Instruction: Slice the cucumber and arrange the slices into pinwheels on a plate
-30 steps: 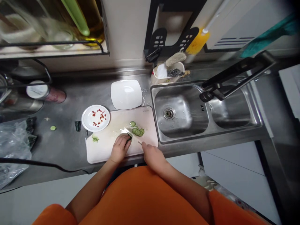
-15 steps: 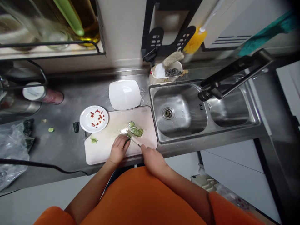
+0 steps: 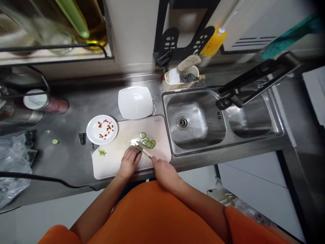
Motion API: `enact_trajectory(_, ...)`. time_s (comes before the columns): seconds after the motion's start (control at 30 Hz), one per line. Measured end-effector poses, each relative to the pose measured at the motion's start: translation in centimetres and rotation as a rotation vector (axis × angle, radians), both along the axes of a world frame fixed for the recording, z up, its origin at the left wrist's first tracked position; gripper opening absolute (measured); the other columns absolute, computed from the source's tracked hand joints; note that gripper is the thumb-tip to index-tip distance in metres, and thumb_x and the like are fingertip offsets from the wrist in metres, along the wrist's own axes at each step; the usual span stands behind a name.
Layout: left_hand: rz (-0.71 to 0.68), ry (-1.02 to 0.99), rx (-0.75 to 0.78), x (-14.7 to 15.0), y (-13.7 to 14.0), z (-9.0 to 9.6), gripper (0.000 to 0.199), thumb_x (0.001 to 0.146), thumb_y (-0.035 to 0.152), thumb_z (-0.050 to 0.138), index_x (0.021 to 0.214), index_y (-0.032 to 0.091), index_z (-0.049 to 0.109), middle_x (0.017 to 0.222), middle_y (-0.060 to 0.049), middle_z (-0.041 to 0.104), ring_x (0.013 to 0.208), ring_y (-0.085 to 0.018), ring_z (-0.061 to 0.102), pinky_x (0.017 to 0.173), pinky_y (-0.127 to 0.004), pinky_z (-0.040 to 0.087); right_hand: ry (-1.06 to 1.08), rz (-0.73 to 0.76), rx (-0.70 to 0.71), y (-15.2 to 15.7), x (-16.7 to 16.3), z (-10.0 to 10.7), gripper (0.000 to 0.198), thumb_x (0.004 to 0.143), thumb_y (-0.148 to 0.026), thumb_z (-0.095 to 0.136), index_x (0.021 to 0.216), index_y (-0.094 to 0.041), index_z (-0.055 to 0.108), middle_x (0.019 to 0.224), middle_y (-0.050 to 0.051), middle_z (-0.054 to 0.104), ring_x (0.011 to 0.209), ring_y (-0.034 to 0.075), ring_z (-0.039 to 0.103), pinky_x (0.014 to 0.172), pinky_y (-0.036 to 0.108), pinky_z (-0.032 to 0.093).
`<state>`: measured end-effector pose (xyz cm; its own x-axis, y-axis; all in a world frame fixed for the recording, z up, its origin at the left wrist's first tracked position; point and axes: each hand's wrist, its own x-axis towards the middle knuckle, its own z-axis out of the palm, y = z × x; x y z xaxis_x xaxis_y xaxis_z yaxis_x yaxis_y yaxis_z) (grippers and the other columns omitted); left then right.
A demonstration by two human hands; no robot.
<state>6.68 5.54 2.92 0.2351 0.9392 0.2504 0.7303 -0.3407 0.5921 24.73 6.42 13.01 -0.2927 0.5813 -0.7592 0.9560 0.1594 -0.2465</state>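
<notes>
Green cucumber (image 3: 138, 153) under left fingers (image 3: 131, 153), knife (image 3: 145, 152) in right fingers (image 3: 156, 162)

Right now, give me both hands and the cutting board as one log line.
left hand: gripping cucumber | right hand: holding knife beside cucumber | cutting board: cucumber slices near knife, green scraps toward left end

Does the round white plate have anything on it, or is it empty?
Not empty: small red pieces lie scattered across the round white plate.
</notes>
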Motion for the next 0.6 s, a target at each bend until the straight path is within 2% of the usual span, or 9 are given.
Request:
enact_trajectory(0.27,-0.001,-0.017,-0.029,0.1,0.1,0.2,0.013,0.088,0.021,0.053,0.099,0.018,0.059,0.096,-0.008,0.065,0.095,-0.02,0.06,0.09,-0.038,0.049,-0.004,0.026,0.036,0.4,-0.5,-1.0,0.029,0.092,-0.007,0.03,0.113,-0.014,0.047,0.092,0.013,0.063,0.09,0.019,0.064,0.073,0.023,0.048)
enact_trajectory(0.6,0.0,-0.03,-0.059,0.0,0.0,0.1,0.016,0.089,0.022,0.051,0.103,0.019,0.06,0.097,-0.007,0.066,0.097,-0.02,0.061,0.092,-0.04,0.048,0.014,0.018,0.083,1.5,-2.2,-3.6,0.031,0.093,-0.006,0.027,0.116,-0.014,0.046,0.093,0.013,0.064,0.09,0.02,0.064,0.073,0.027,0.05)
